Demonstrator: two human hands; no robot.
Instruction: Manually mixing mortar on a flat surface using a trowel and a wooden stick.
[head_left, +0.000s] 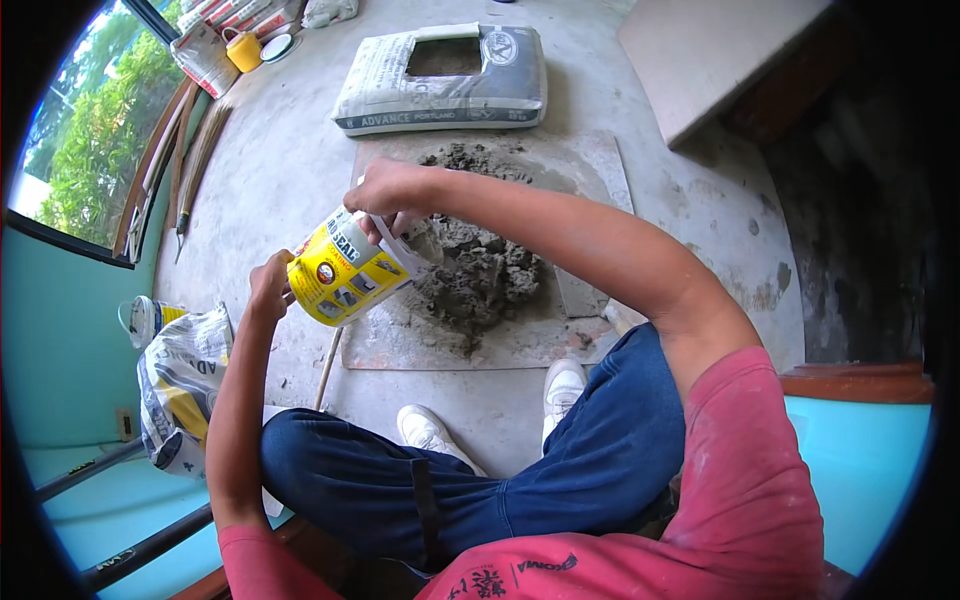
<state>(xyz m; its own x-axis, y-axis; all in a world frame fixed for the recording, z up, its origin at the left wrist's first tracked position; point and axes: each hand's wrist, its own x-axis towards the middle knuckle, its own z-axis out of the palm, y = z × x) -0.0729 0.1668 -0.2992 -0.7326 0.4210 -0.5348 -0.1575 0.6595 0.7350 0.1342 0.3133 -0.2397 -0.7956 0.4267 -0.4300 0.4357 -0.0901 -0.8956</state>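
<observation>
Both my hands hold a yellow-and-white plastic sealant pail (352, 274), tipped on its side with its mouth toward a heap of wet grey mortar (487, 277). My left hand (268, 285) grips the pail near its base. At the rim end, my right hand (394, 193) holds the upper edge close to the white handle. Something greyish and blurred shows at the pail's mouth; I cannot tell whether it is pouring out. The pail's inside is hidden. Under the mortar lies a flat, cement-stained board (382, 349) on the floor.
Beyond the board lies a Portland cement bag (442, 97) with a rectangular hole cut in its top. A crumpled cement bag (184, 390) and a small pail (146, 321) stand at left. A stick broom (201, 161) leans by the window. A pale panel (712, 60) is at upper right.
</observation>
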